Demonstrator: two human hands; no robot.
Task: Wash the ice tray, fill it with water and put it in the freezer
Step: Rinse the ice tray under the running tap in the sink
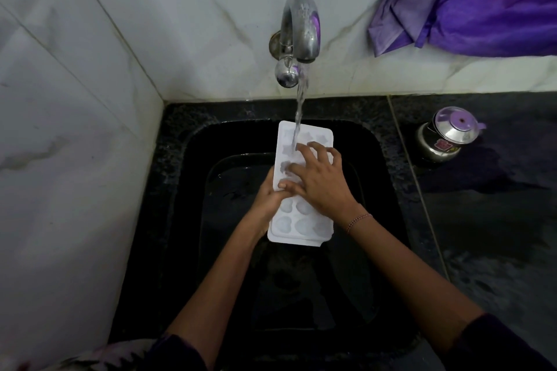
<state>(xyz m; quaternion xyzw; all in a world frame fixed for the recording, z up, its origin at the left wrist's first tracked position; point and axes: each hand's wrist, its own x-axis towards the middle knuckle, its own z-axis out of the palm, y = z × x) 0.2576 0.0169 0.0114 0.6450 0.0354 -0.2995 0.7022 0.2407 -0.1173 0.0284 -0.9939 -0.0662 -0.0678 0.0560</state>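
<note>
A white ice tray (297, 227) with shaped moulds is held lengthwise over the black sink (373, 153). Water streams from the steel tap (300, 30) onto the tray's far end. My left hand (268, 199) grips the tray's left edge near the middle, thumb on top. My right hand (319, 181) lies spread over the tray's top, fingertips pressing into the moulds just below the stream. The middle moulds are hidden under my hands.
A small steel pot with a purple lid knob (446, 137) stands on the dark wet counter (488, 220) right of the sink. Purple cloth (482, 0) hangs at the upper right. White marble tiles (75, 129) form the left and back walls.
</note>
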